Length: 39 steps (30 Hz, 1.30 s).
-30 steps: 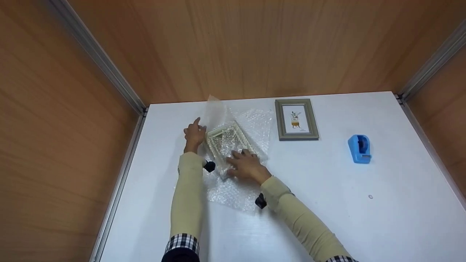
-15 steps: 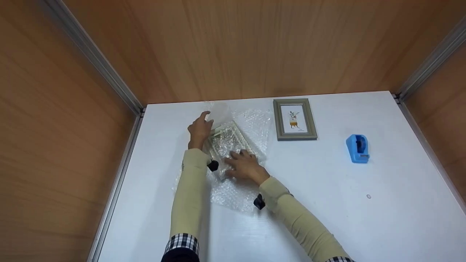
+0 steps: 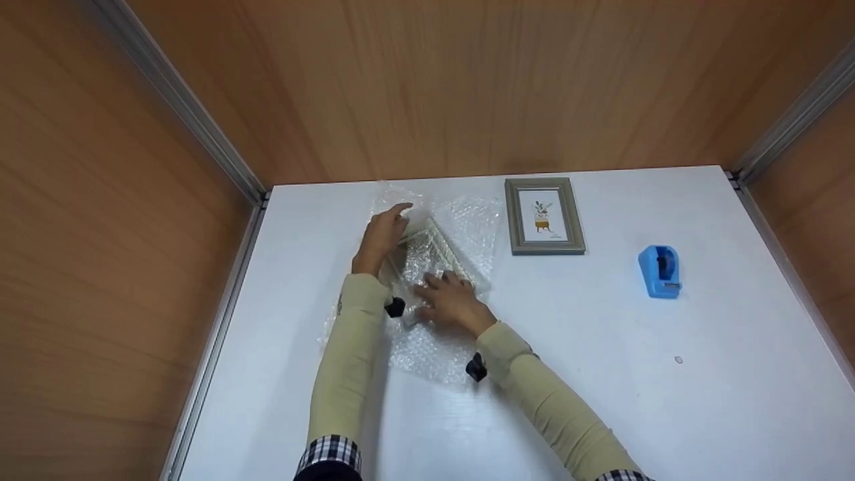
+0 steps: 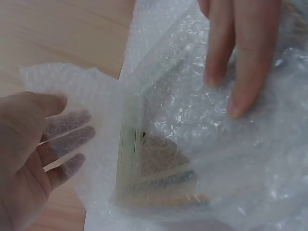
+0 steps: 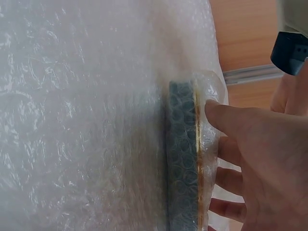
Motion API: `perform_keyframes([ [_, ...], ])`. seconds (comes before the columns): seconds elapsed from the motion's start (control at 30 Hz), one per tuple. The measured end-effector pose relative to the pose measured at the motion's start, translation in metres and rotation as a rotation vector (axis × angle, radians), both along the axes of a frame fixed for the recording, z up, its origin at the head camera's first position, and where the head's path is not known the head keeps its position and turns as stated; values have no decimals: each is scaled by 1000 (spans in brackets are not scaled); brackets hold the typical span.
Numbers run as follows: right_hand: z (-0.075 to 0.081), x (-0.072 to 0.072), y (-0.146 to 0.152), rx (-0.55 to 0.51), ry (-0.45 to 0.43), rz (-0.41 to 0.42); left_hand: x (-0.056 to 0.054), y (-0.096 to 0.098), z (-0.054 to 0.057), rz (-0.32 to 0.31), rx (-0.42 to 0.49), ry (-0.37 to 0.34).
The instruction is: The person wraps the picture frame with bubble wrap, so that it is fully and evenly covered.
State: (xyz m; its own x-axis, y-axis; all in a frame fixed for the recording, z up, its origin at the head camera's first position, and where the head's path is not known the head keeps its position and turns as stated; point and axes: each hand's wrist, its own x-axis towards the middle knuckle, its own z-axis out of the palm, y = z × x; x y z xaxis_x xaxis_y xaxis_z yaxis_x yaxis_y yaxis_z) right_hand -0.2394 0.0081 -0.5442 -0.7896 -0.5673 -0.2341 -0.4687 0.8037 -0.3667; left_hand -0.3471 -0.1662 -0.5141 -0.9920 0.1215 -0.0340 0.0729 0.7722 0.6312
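The right hand [image 5: 274, 166], at three to four o'clock, touches with its thumb the bubble wrap [image 5: 86, 120] around a dark-sided frame [image 5: 182, 149] with a gold-coloured strip [image 5: 198, 159]. The wrap spreads from seven to twelve o'clock; at two o'clock, a black device [image 5: 290, 53] adjoins a pale sleeve [image 5: 294, 18].

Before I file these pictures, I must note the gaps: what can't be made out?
Head view: near end of the pale rectangular picture frame, covered by the bare right hand and clear bubble wrap.
Left wrist view: the right hand's palm, cut off by the top edge.
Head view: what the tiny round speck on the white table is; too small.
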Motion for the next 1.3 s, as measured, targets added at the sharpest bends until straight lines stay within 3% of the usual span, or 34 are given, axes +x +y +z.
perform_keyframes([
  [0.23,0,-1,-1,8,-9,-4,19,1,-4,-157,-9,-5],
  [0.37,1,-2,0,14,-7,-7,30,4,-10,-206,-102,35],
  [0.67,1,-1,0,7,-9,3,49,11,-35,-223,-327,62],
  [0.9,1,1,0,-7,-14,-5,56,13,-51,-224,-403,123],
  [1.13,1,0,1,-14,-14,-5,58,14,-56,-231,-420,112],
  [1.3,1,0,1,-16,-11,-3,59,11,-51,-283,-426,59],
])
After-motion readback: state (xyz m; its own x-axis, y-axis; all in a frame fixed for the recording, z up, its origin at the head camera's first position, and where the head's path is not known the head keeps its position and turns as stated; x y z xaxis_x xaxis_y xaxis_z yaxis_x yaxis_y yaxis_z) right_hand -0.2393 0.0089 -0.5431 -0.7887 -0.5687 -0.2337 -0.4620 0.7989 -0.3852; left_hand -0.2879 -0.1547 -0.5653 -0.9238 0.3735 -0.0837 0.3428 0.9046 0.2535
